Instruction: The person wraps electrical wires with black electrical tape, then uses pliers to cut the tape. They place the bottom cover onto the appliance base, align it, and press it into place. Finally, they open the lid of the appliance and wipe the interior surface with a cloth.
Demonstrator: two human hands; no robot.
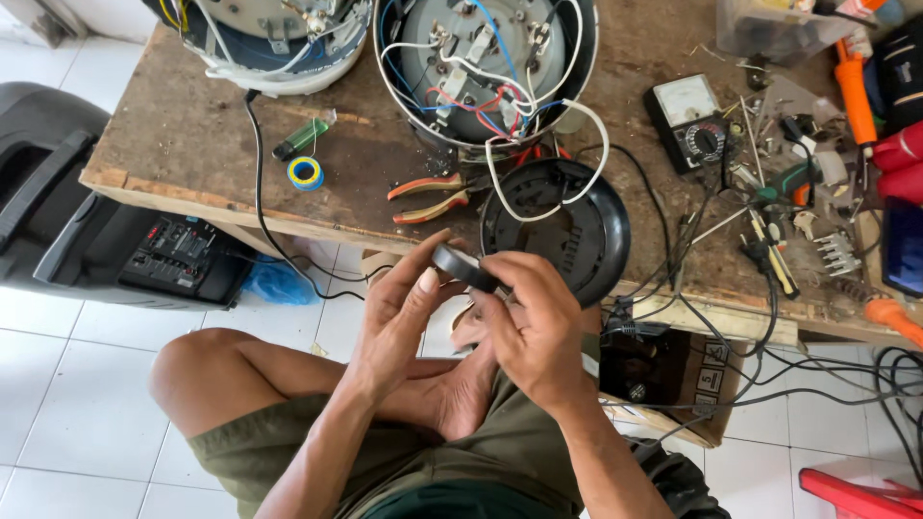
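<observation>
Black and glossy, the roll of tape (463, 266) sat pinched between both hands above my lap, just before the table (183, 154) edge; left hand (402, 308) and right hand (531, 327) gripped its rim; I judged it light, stiff, slightly slick.

Centre frame, left hand (402, 309) and right hand (532, 332) grip a black roll (464, 266) — probably insulating tape — below the scarred wooden workbench (183, 144).
</observation>
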